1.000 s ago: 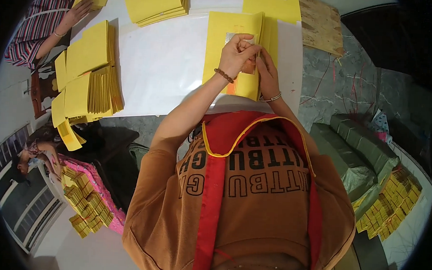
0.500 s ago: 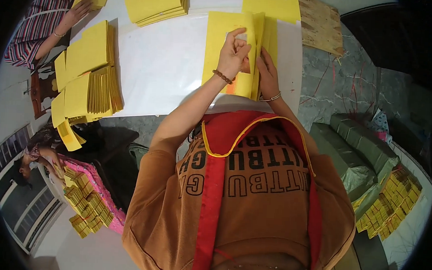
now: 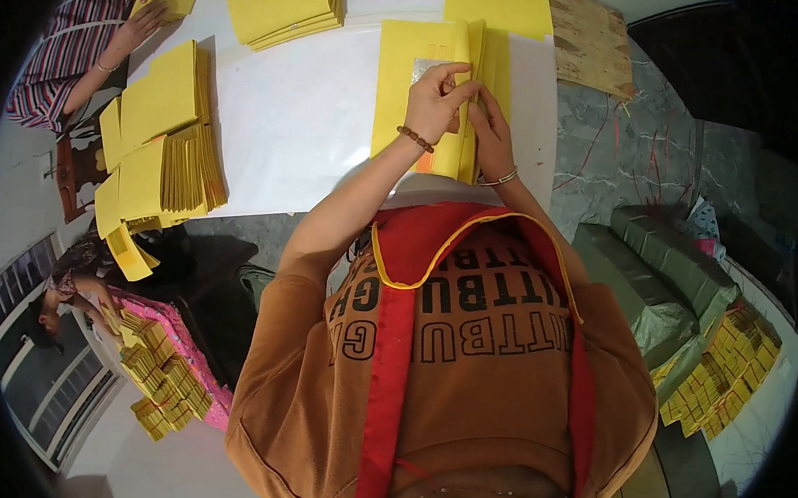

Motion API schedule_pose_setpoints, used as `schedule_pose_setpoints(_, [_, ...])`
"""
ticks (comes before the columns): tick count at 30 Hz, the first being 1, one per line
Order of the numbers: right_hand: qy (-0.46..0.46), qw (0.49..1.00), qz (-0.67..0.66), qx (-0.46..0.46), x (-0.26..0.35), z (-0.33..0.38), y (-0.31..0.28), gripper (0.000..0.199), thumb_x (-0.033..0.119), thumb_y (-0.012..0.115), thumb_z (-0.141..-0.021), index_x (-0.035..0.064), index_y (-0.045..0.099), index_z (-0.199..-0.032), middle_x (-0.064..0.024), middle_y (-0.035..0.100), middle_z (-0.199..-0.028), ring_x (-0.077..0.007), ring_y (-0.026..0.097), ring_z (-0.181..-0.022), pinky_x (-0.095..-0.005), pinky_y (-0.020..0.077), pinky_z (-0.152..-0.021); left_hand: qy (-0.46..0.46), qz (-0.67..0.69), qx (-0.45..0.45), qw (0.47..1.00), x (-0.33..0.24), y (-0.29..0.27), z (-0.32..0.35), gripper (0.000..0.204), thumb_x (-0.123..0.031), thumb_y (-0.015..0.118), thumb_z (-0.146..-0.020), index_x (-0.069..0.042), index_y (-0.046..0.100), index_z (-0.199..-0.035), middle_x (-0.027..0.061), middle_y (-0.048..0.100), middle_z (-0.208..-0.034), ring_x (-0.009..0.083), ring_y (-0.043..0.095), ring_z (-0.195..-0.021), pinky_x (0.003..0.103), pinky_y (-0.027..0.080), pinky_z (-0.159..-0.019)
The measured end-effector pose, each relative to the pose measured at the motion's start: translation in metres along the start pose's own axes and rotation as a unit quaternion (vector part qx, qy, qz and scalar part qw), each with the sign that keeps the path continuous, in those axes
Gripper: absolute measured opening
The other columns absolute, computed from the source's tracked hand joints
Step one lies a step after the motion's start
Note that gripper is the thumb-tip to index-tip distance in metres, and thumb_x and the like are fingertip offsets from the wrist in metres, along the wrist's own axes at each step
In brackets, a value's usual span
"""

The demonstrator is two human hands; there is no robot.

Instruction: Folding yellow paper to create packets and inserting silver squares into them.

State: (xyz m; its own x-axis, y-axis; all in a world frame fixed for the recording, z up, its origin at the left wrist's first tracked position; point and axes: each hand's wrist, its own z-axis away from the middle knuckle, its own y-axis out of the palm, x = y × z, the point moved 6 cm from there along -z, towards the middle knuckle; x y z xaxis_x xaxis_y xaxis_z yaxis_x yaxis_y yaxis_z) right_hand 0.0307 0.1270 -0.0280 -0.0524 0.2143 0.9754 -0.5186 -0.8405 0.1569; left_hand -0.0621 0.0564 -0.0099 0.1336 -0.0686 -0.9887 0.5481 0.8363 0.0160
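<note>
A stack of yellow paper sheets (image 3: 395,89) lies near the table's edge in front of me, its right side turned up into a standing fold. A silvery patch and orange print show on the top sheet, partly covered by my hand. My left hand (image 3: 433,110), with a beaded bracelet on its wrist, lies over the sheet and pinches the fold between thumb and forefinger. From the right, my right hand (image 3: 494,145) holds the folded layers, its fingertips meeting the left hand's at the upper part of the fold. Some fingers are hidden behind paper.
Piles of folded yellow paper (image 3: 161,96) line the white table's (image 3: 288,128) left end; another pile (image 3: 285,8) lies at the back. A co-worker's hand (image 3: 142,24) handles paper at far left. Right of the table are a wooden board (image 3: 590,44) and green wrapped bundles (image 3: 638,277).
My left forefinger and thumb have closed onto the fold, uncovering more of the silvery patch. My right fingertips have risen and curled toward the left hand.
</note>
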Motion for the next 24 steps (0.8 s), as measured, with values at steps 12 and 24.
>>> schedule_pose_setpoints(12, [0.036,0.995,-0.096,0.0,-0.01,-0.003,0.0,0.045,0.02,0.039,-0.093,-0.0053,0.032,-0.13,-0.0149,0.041,-0.129,-0.0197,0.04,-0.117,-0.0283,0.0306,-0.098,-0.036,0.055,0.0,0.998,0.007,-0.002,0.003,0.028,-0.012,0.062,-0.081,0.002,0.058,-0.104,-0.0001,0.052,-0.066,0.0056,0.048,-0.051,0.019,0.039,-0.046])
schedule_pose_setpoints(24, [0.036,0.994,-0.1,0.014,-0.006,-0.002,0.0,0.048,0.018,0.042,-0.091,-0.0091,0.032,-0.129,-0.0147,0.043,-0.127,-0.0187,0.042,-0.115,-0.0268,0.0321,-0.097,0.058,0.028,-0.084,0.994,-0.006,-0.007,0.007,0.023,-0.007,0.053,-0.084,0.0,0.057,-0.106,0.0014,0.051,-0.068,0.0066,0.049,-0.054,0.021,0.04,-0.048])
